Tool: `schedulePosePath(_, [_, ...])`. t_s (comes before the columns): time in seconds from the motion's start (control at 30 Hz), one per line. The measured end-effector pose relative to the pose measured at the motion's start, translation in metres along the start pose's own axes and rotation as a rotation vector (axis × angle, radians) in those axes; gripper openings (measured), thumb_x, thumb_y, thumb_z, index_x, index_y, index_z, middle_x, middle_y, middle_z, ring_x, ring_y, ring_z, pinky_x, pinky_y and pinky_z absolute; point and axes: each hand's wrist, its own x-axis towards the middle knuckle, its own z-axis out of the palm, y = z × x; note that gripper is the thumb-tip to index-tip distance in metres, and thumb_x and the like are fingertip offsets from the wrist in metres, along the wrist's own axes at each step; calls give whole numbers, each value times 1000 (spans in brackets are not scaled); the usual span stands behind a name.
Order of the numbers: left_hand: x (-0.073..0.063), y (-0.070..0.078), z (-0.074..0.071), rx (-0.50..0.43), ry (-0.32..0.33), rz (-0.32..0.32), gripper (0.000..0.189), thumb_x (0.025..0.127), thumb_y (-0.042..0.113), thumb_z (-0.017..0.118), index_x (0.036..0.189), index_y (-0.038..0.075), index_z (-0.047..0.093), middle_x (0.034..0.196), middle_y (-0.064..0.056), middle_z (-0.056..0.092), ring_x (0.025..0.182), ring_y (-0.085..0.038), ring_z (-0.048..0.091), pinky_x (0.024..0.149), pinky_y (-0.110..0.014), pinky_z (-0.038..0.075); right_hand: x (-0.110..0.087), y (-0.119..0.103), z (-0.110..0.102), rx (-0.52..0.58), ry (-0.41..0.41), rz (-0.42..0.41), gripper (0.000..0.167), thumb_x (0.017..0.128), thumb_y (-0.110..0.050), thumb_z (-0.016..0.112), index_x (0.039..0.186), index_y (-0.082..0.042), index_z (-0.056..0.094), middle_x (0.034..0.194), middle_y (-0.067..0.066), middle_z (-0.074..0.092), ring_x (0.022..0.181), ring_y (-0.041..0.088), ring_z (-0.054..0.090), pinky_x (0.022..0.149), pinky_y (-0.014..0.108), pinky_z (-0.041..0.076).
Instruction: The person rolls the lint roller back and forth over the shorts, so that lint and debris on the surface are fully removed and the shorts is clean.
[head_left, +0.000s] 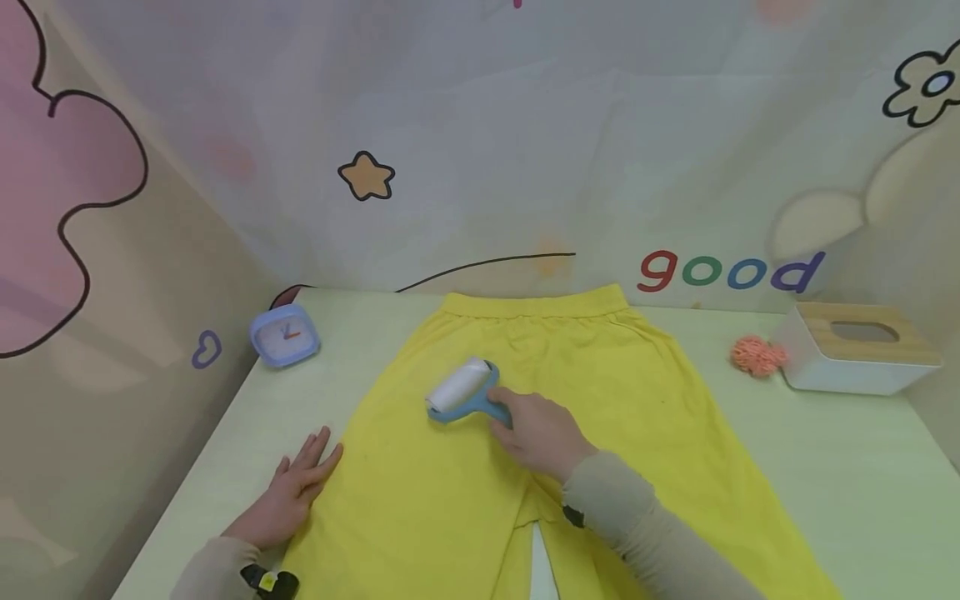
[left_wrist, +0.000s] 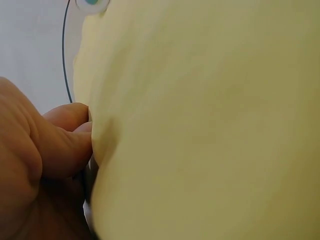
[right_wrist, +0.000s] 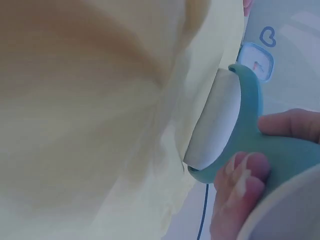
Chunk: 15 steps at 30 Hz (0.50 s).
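Note:
Yellow pants [head_left: 600,375] lie spread on the table, waistband towards the back wall. My right hand [head_left: 540,433] grips the blue handle of a lint roller [head_left: 459,385], whose white roll is over the upper left part of the pants. In the right wrist view, fingers [right_wrist: 240,180] curl round the handle and the roll lies right at the cloth. My left hand [head_left: 288,492] rests at the left edge of the pants with its fingers spread. In the left wrist view that hand's thumb side [left_wrist: 65,145] meets the cloth's edge.
A small blue clock [head_left: 285,335] stands at the back left of the pale green table [head_left: 847,467]. At the back right are a white tissue box [head_left: 847,371] with a wooden lid and a coral-coloured fluffy ball [head_left: 757,356]. A printed wall covering [head_left: 510,167] closes off the back.

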Motion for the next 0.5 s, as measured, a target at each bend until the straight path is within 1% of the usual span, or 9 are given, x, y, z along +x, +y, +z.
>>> schedulePosePath(0.1, [1, 0, 1, 0, -11, -5, 49, 102, 4, 42, 150, 4, 32, 161, -20, 2, 145, -42, -7, 106, -66, -13, -15, 7, -6, -23, -6, 8, 38, 96, -26, 60, 131, -13, 60, 59, -4, 47, 46, 10, 41, 45, 28, 36])
schedulePosePath(0.17, [1, 0, 1, 4, -12, -6, 49, 102, 4, 42, 150, 4, 32, 161, -20, 2, 145, -42, -7, 107, -66, -13, -26, 12, -10, -30, -4, 18, 38, 95, -26, 61, 131, -15, 61, 60, -5, 47, 48, 10, 40, 46, 28, 35])
schedulePosePath(0.33, [1, 2, 1, 19, -6, 4, 48, 102, 4, 42, 150, 3, 33, 160, -21, 3, 145, -43, -6, 107, -66, -12, -57, 25, -19, -21, -15, 52, 40, 95, -26, 62, 134, -17, 60, 58, -6, 41, 47, 8, 38, 47, 27, 35])
schedulePosePath(0.5, [0, 4, 1, 25, 0, 5, 48, 102, 4, 42, 149, 2, 33, 160, -22, 4, 145, -44, -5, 107, -66, -11, -90, 38, -29, 9, -58, 97, 42, 95, -27, 63, 137, -22, 58, 57, -8, 36, 44, 6, 35, 46, 25, 36])
